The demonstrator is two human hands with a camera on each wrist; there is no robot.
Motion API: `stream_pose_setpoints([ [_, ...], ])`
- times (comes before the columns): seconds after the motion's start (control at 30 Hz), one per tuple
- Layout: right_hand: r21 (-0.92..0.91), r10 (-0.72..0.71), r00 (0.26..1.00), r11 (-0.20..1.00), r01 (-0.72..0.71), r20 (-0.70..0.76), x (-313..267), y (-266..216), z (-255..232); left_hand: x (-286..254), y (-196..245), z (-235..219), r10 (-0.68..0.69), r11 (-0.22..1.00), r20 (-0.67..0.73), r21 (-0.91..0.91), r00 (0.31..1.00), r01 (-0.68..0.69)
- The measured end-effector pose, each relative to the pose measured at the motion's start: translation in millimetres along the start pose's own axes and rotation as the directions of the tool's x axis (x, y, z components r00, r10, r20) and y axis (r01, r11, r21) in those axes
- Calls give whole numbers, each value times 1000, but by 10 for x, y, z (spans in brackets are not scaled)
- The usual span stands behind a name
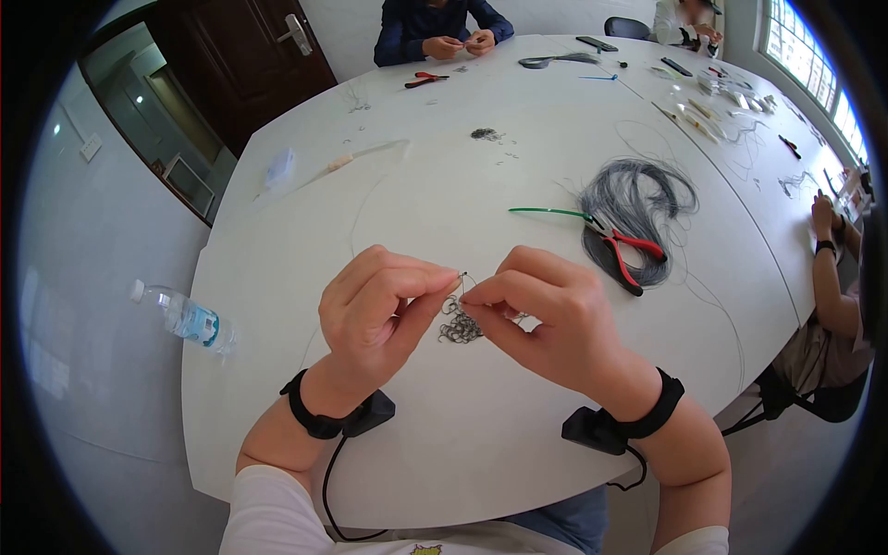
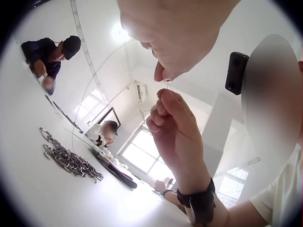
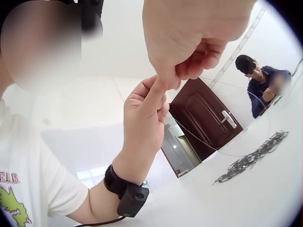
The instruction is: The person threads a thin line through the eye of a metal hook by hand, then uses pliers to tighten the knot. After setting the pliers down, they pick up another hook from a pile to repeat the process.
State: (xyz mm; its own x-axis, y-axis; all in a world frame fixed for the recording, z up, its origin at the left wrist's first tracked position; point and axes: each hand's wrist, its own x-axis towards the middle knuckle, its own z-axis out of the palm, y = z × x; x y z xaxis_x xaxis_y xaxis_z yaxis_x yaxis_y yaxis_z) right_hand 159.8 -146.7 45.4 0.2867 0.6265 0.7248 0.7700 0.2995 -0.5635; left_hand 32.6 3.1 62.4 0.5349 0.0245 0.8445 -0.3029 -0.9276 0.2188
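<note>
Both hands meet over the table, fingertips close together. My left hand (image 1: 377, 310) pinches a tiny fish hook, mostly hidden by the fingers; only its small dark end (image 1: 463, 274) shows. Between thumb and forefinger, my right hand (image 1: 555, 310) pinches a thin fishing line beside that dark end. In the right wrist view the line (image 3: 199, 138) trails down in a long loop. Below the hands lies a pile of small curved metal hooks (image 1: 459, 326), seen more closely as loose dark hooks (image 2: 71, 158) in the left wrist view.
Right of the hands lie red-handled pliers (image 1: 624, 254) on a bundle of grey line (image 1: 647, 180), with a green cable tie (image 1: 546, 211). A water bottle (image 1: 190, 319) stands at the left. Farther off are another hook pile (image 1: 484, 134), more pliers (image 1: 426, 80) and other people seated around the table.
</note>
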Motion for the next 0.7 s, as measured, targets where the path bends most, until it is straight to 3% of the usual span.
stream_pose_setpoints([
  [0.13,-165,-211,977,964,210,14,2,-18,17,5,-23,3,27,999,-9,44,1000,-27],
  [0.37,-326,-348,935,878,351,68,21,-61,-99,18,-36,8,32,996,17,81,999,-34],
  [0.43,-436,-450,891,790,430,64,32,-62,-140,18,-39,16,49,994,32,94,998,-52],
  [0.53,-508,-494,867,732,454,62,76,-99,-228,52,-7,-3,90,989,69,115,994,-97],
  [0.7,-502,-514,857,731,461,38,135,-104,-317,54,22,2,90,992,78,83,993,-96],
])
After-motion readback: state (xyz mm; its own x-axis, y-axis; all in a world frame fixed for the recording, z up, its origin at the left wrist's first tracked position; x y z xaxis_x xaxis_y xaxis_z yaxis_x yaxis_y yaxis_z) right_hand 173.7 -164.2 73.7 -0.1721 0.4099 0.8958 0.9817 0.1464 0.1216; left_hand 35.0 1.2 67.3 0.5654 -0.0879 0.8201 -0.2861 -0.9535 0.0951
